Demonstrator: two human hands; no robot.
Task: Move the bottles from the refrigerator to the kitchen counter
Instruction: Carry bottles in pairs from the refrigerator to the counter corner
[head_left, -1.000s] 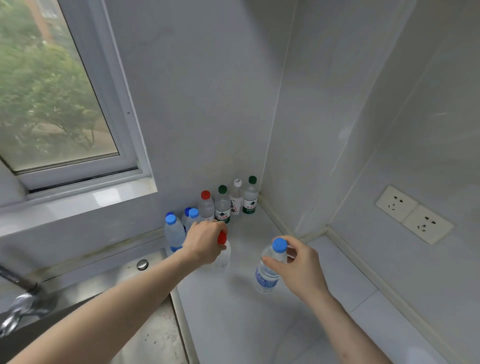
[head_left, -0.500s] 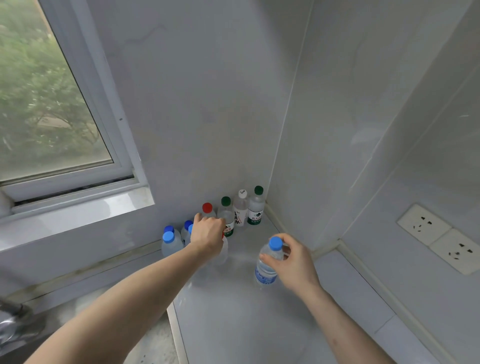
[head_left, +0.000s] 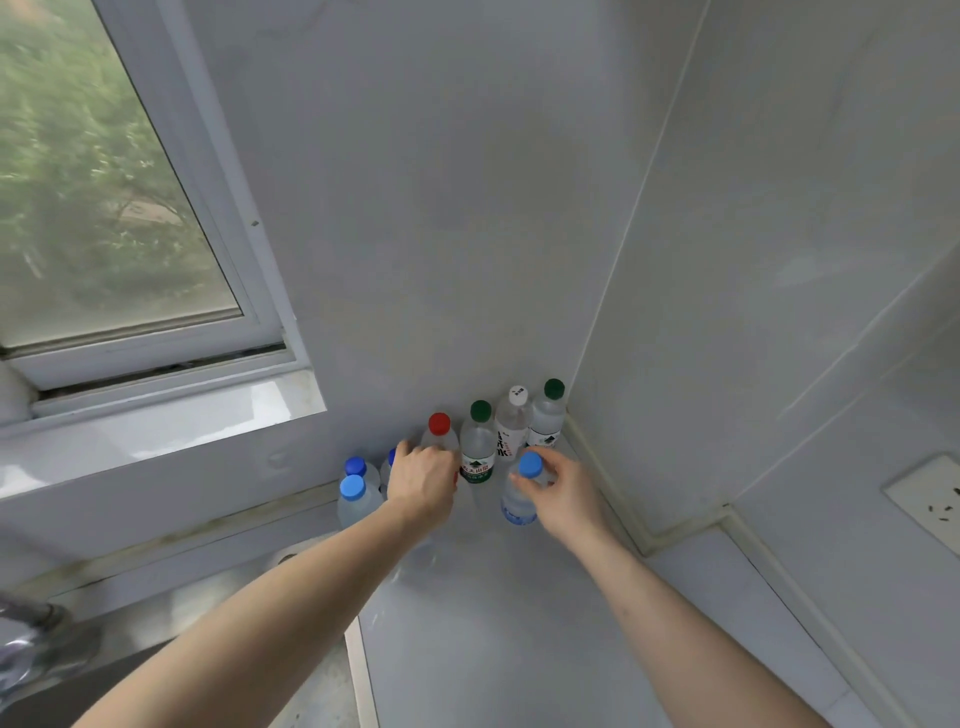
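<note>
Head view: clear plastic water bottles with rounded shoulders stand on the smooth pale counter (head_left: 519, 623), clustered in the corner where the glossy wall panels meet. The right hand (head_left: 566, 493) curls its fingers round the neck of a blue-capped bottle (head_left: 521, 493), which stands upright just in front of the row. The left hand (head_left: 423, 483) is curled over another bottle that it hides almost wholly; whether it truly grips it cannot be told. Behind it rise a red-capped bottle (head_left: 440, 434), a green-capped bottle (head_left: 479, 441), a white-capped bottle (head_left: 511, 421) and a second green-capped bottle (head_left: 548, 415). Further blue-capped bottles (head_left: 356, 499) stand left, one partly hidden. A blurred metal tap (head_left: 26, 639) is cut off at the left edge.
</note>
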